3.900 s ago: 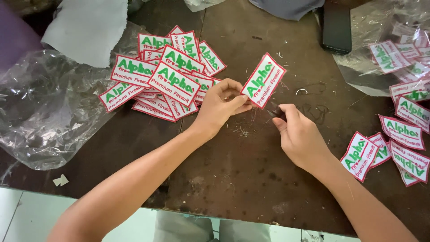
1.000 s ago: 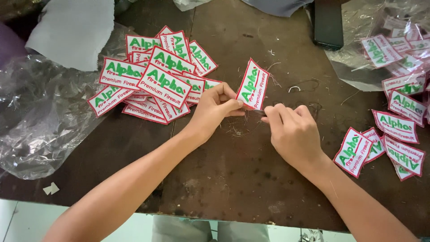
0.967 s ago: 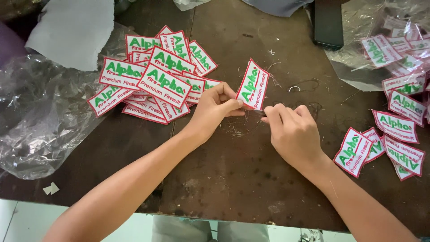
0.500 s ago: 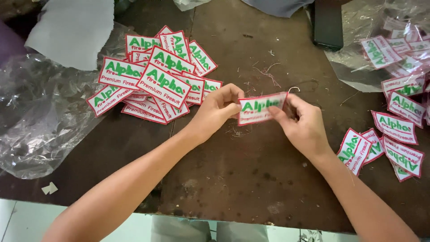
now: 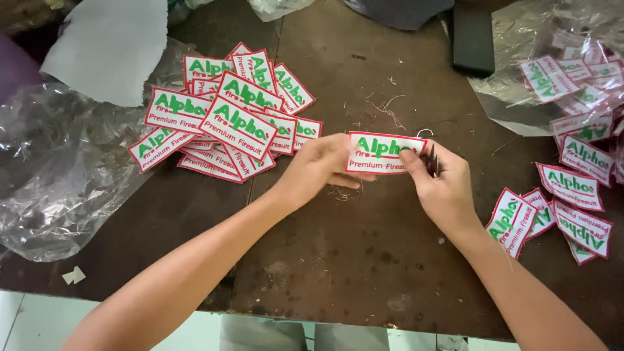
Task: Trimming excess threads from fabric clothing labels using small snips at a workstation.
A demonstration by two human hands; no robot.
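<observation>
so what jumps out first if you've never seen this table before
Both hands meet mid-table: the left hand and right hand hold one white patch with a red border flat between them. A fanned pile of patches lies to the upper left, and clear plastic bags sit at the left edge.

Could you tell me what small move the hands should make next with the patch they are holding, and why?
Probably lay the patch on the pile by the left hand: both hands hold it flat, no loose thread shows on it, and the right hand keeps small snips tucked away.
</observation>
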